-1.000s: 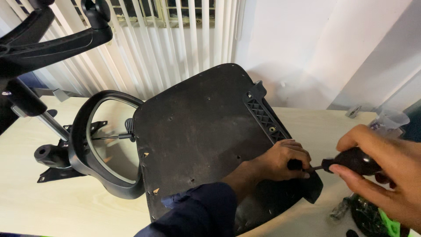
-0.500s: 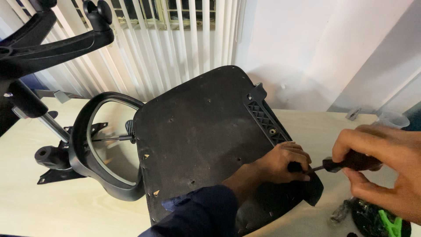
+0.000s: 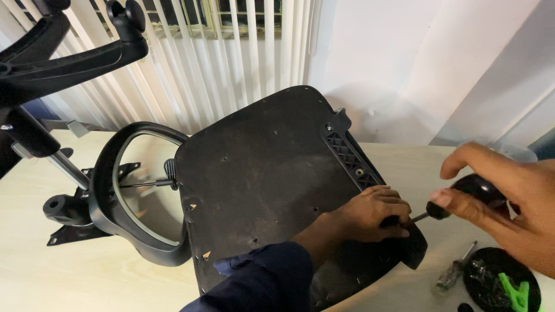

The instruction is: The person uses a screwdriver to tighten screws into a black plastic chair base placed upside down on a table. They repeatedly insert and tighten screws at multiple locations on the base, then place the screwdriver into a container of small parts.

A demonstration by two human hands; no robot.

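Bare table (image 3: 69,277) lies open left; armrest loop (image 3: 115,202) and chair base (image 3: 52,58) crowd beyond.

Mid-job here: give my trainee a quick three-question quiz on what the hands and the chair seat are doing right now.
1. True or false: the right hand holds a screwdriver by its dark handle.
2. Where does the left hand rest? A) on the chair base, B) on the underside of the seat near its right edge, C) on the table.
3. What lies to the left of the seat?

Key: 1. True. 2. B. 3. A black loop-shaped armrest, with the wheeled chair base above it.
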